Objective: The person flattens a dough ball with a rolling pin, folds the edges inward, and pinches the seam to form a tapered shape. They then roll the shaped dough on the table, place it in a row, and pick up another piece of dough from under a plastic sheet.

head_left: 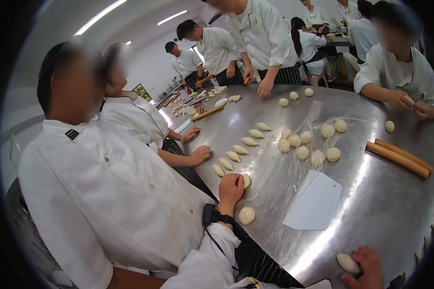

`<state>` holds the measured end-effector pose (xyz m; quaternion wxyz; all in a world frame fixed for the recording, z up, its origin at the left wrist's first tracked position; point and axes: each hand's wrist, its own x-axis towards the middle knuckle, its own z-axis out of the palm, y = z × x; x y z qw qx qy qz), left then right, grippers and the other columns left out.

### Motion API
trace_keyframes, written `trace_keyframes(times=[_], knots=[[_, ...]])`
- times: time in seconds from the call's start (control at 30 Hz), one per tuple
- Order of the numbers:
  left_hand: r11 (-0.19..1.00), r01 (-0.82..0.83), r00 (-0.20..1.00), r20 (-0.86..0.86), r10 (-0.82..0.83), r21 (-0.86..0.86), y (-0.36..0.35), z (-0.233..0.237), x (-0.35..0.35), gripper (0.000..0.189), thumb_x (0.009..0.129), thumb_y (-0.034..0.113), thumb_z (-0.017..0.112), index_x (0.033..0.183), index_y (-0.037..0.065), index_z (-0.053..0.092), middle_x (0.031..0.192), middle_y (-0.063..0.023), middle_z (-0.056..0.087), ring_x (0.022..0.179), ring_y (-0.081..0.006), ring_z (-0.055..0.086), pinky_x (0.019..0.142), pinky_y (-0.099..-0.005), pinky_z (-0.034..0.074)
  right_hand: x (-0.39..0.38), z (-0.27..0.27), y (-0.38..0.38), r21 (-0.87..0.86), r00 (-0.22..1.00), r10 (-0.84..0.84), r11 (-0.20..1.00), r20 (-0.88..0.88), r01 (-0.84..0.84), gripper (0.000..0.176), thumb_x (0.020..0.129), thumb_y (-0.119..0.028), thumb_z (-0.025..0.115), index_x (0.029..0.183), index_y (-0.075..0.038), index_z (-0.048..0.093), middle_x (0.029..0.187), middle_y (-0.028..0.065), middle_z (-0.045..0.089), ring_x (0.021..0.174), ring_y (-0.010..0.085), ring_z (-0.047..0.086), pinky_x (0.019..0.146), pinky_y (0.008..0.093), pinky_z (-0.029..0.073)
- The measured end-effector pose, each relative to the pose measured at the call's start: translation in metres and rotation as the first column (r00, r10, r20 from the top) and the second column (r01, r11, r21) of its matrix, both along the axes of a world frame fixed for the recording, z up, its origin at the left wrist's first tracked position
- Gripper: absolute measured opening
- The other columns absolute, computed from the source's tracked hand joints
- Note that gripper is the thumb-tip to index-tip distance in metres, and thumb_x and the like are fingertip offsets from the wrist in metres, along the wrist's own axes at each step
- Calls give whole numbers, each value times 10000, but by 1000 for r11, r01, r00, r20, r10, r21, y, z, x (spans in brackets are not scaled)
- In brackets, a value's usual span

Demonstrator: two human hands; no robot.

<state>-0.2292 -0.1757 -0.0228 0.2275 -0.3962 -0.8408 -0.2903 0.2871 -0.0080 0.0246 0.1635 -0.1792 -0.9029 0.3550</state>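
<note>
Fingers of the left hand (230, 189) bunch together and press on a pale dough piece (246, 180) at the near end of a row of tapered dough shapes (240, 149) on the steel counter (395, 207). Fingers of the right hand (369, 267), at the bottom edge of the view, curl around a tapered lump (347, 263) that lies on the counter.

Seven shapes lie in the row, side by side and apart, which suggests that a good part of the shaping is done. More looks left to do. A cluster of round dough balls (302, 152), none of them tapered, sits on a sheet of clear plastic film (275, 188) in the middle of the counter. One more round ball (247, 215) lies just beside the left wrist.

A white plastic scraper (313, 200) lies untouched on the film near the balls. Two wooden rolling pins (399, 156) rest side by side to the right, well apart from both hands. A co-worker in a white jacket (106, 192) stands close at the left. Other people work at the far side of the counter over dough of their own.
</note>
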Motion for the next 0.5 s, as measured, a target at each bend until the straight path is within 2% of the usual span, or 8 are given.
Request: trace_keyframes(times=[0.03,0.1,0.23,0.33,0.4,0.43,0.5], knots=[[1000,2,1000,-6,-2,2,0,0,1,206,833,184,706,958,21,699,968,-152,702,896,-323,665,810,-383,523,0,-1,0,2,1000,-2,1000,-6,2,532,760,-135,752,1254,-38,579,1305,199,559,1239,400,487,1059,472,370],[982,186,982,-23,-185,15,1,6,7,296,815,232,724,1030,32,691,1048,-148,696,986,-325,648,881,-392,512,1,-3,0,23,1000,-5,1000,-16,6,530,760,-138,753,1252,-37,581,1302,199,560,1235,399,490,1056,470,372],[966,253,967,-8,-253,-46,2,6,3,382,801,261,745,1104,38,676,1116,-150,683,1047,-325,636,922,-386,501,1,-5,0,8,1000,-14,1000,-25,14,528,763,-143,751,1252,-39,581,1305,195,560,1235,399,488,1058,471,369],[974,223,975,19,-223,-46,4,7,4,356,796,251,750,1081,45,694,1092,-144,693,1035,-321,643,919,-384,505,1,-3,1,5,1000,-4,1000,-15,4,529,764,-150,749,1253,-39,580,1308,196,557,1236,402,487,1060,472,367],[982,187,981,-57,-187,-4,4,9,7,268,791,233,753,979,43,720,1032,-130,709,980,-303,663,872,-373,527,-1,-1,2,4,1000,3,1000,-14,-3,533,762,-153,748,1254,-38,579,1306,199,558,1235,404,487,1063,472,366],[984,179,982,-58,-179,-6,4,8,7,268,791,233,753,979,43,720,1032,-130,709,980,-303,663,872,-373,527,-1,-1,2,3,1000,11,1000,-16,-10,533,762,-153,748,1254,-38,579,1306,199,558,1235,404,487,1063,472,366],[980,189,974,-141,-179,66,5,6,6,180,787,203,749,855,39,722,942,-110,714,889,-280,672,789,-363,545,-2,-1,1,-10,1000,0,1000,-13,0,542,759,-151,747,1261,-37,575,1313,207,552,1239,407,484,1065,475,363]])
